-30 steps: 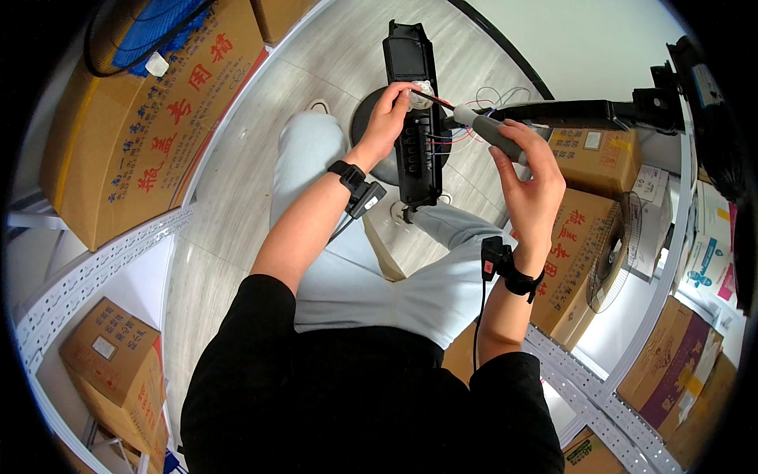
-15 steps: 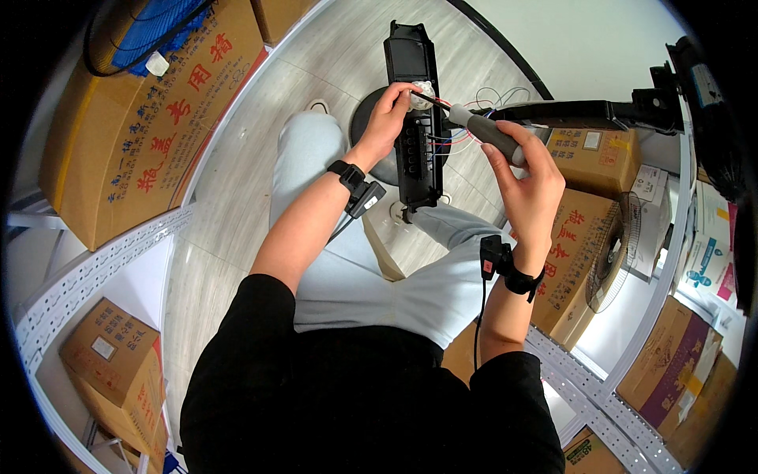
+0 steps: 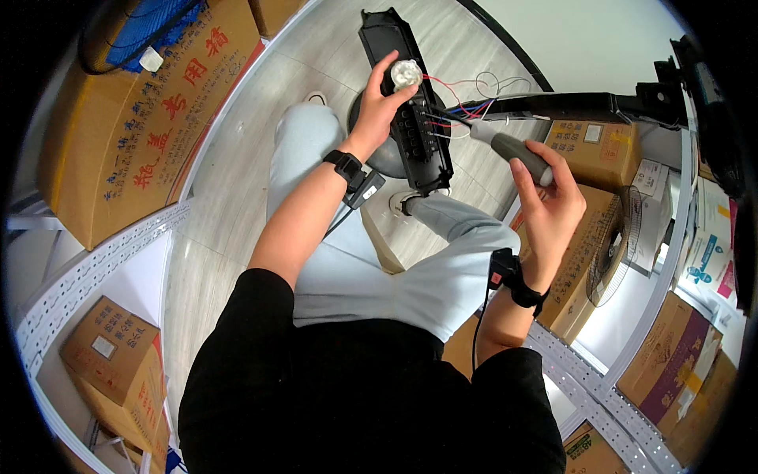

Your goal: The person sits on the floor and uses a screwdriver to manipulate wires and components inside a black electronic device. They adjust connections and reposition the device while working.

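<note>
A long black housing (image 3: 434,170), apparently a fan's control panel, stands tilted in front of me, with a row of dark buttons or sockets along its lower half. My left hand (image 3: 377,110) curls thumb and index finger around a whitish round part (image 3: 406,74) at the housing's upper half. Thin red, white and blue wires (image 3: 454,99) run from the part and the housing toward the right. In my right hand (image 3: 553,197) is a screwdriver (image 3: 521,156), its grey handle between thumb and fingers. Its dark shaft points left at the housing; the tip is hard to make out.
A black pole (image 3: 568,107) reaches from the housing to dark equipment at the right. Behind the housing is a round dark base (image 3: 377,154). Cardboard boxes (image 3: 150,118) fill the shelving on both sides, and a wire fan guard (image 3: 620,245) leans at the right.
The housing has tilted, its top going left. My left fingers have spread from a pinch to around the round part. The screwdriver and right hand have moved right and down.
</note>
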Demonstrator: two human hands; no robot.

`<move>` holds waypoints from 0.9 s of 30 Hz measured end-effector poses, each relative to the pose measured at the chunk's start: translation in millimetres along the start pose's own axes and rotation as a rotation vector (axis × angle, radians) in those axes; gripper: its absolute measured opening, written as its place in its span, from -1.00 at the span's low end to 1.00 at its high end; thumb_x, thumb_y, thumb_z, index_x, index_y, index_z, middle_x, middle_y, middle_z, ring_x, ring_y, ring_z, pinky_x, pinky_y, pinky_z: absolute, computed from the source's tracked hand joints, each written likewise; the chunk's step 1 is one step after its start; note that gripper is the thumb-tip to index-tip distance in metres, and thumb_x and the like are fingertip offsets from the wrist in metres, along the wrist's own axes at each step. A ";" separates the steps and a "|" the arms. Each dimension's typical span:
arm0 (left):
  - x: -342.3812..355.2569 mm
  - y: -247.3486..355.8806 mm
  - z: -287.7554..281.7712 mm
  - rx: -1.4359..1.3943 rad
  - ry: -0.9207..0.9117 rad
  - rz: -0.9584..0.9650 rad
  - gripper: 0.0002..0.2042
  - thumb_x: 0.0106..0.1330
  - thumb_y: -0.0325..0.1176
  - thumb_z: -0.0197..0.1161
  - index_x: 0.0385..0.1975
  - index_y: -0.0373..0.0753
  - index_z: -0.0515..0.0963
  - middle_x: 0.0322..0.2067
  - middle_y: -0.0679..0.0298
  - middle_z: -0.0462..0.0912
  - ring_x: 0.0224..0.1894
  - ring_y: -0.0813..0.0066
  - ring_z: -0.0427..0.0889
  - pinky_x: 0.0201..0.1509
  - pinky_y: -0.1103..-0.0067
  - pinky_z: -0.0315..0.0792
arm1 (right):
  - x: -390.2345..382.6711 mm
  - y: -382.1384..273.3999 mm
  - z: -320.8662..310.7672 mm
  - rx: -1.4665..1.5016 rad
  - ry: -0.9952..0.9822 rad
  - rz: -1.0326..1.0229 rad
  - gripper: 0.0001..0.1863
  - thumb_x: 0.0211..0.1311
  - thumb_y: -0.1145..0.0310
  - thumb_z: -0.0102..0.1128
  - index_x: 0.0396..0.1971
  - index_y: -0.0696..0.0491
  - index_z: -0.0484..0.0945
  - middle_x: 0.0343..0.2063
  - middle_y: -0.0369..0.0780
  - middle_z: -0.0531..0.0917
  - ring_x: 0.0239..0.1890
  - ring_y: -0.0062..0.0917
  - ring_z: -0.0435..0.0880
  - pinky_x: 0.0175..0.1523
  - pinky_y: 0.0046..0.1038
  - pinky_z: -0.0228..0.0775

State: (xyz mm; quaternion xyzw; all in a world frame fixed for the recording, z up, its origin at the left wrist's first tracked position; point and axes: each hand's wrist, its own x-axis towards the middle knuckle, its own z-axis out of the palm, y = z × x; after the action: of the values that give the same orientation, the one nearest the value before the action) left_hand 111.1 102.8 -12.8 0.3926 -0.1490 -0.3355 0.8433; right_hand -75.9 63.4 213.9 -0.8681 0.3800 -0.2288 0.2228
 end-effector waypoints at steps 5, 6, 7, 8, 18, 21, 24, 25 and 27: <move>3.8 -0.5 -3.2 -0.016 0.018 0.061 -0.19 0.08 -0.75 0.24 0.37 -0.06 0.14 0.18 0.24 0.36 0.17 0.44 0.42 0.23 0.53 0.36 | -18.2 2.2 -13.9 -0.054 -0.131 0.107 -0.73 0.03 0.40 0.42 -0.23 0.06 0.64 -0.41 -0.22 0.69 -0.47 -0.62 0.59 -0.34 -0.60 0.45; 4.1 -0.9 -3.7 -0.023 0.023 0.063 -0.18 0.08 -0.76 0.23 0.38 -0.05 0.13 0.17 0.24 0.36 0.17 0.43 0.42 0.22 0.53 0.37 | -20.9 3.3 -13.9 -0.069 -0.129 0.108 -0.73 0.03 0.40 0.42 -0.23 0.06 0.64 -0.41 -0.22 0.69 -0.47 -0.61 0.59 -0.34 -0.59 0.45; 4.4 -1.1 -4.4 0.003 0.026 0.072 -0.15 0.07 -0.78 0.19 0.39 -0.01 0.11 0.17 0.23 0.36 0.16 0.42 0.43 0.19 0.52 0.40 | -23.4 3.7 -13.9 -0.085 -0.128 0.108 -0.73 0.03 0.40 0.42 -0.23 0.07 0.64 -0.41 -0.21 0.69 -0.47 -0.60 0.59 -0.34 -0.58 0.45; 4.0 -1.7 -4.8 -0.011 0.028 0.062 -0.15 0.06 -0.78 0.19 0.39 -0.03 0.11 0.19 0.24 0.33 0.17 0.43 0.41 0.20 0.53 0.38 | -25.5 3.5 -14.2 -0.101 -0.126 0.109 -0.74 0.03 0.41 0.42 -0.23 0.07 0.64 -0.42 -0.21 0.69 -0.48 -0.59 0.60 -0.34 -0.58 0.46; 4.3 -3.3 -7.6 -0.016 0.019 0.064 -0.16 0.04 -0.80 0.12 0.39 -0.06 0.11 0.25 0.25 0.25 0.21 0.45 0.37 0.22 0.56 0.34 | -31.2 0.6 -17.4 -0.162 -0.113 0.073 -0.73 0.03 0.41 0.41 -0.22 0.07 0.63 -0.40 -0.19 0.70 -0.45 -0.55 0.63 -0.31 -0.55 0.48; 2.8 -0.6 -4.9 -0.032 0.011 0.062 -0.16 0.04 -0.80 0.11 0.39 -0.05 0.10 0.25 0.25 0.25 0.21 0.44 0.36 0.23 0.56 0.33 | -31.0 5.0 -13.8 -0.153 -0.125 0.080 -0.73 0.03 0.41 0.40 -0.22 0.07 0.63 -0.39 -0.18 0.70 -0.44 -0.53 0.65 -0.31 -0.54 0.49; 2.5 -0.2 -5.0 -0.025 0.013 0.064 -0.16 0.05 -0.80 0.11 0.40 -0.05 0.09 0.26 0.25 0.24 0.22 0.44 0.36 0.23 0.56 0.33 | -30.4 6.5 -11.2 -0.162 -0.123 0.076 -0.73 0.04 0.41 0.40 -0.22 0.07 0.63 -0.38 -0.17 0.70 -0.42 -0.49 0.67 -0.30 -0.52 0.50; 2.5 -0.2 -5.2 -0.020 0.015 0.064 -0.16 0.06 -0.80 0.11 0.40 -0.04 0.09 0.26 0.26 0.24 0.22 0.44 0.36 0.24 0.56 0.33 | -30.0 6.4 -10.2 -0.163 -0.122 0.072 -0.73 0.04 0.41 0.40 -0.22 0.07 0.62 -0.37 -0.17 0.70 -0.42 -0.48 0.67 -0.31 -0.52 0.50; 2.5 -0.1 -5.2 -0.039 0.014 0.060 -0.17 0.07 -0.80 0.11 0.40 -0.04 0.09 0.26 0.26 0.24 0.22 0.45 0.36 0.24 0.55 0.32 | -29.2 5.6 -8.7 -0.158 -0.126 0.066 -0.73 0.04 0.41 0.40 -0.22 0.07 0.62 -0.37 -0.17 0.70 -0.41 -0.46 0.68 -0.31 -0.51 0.50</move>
State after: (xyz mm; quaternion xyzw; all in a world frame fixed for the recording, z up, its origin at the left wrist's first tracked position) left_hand 115.6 104.0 -16.3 0.3736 -0.1482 -0.3102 0.8615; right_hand -101.7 80.4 211.0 -0.8825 0.4107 -0.1358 0.1846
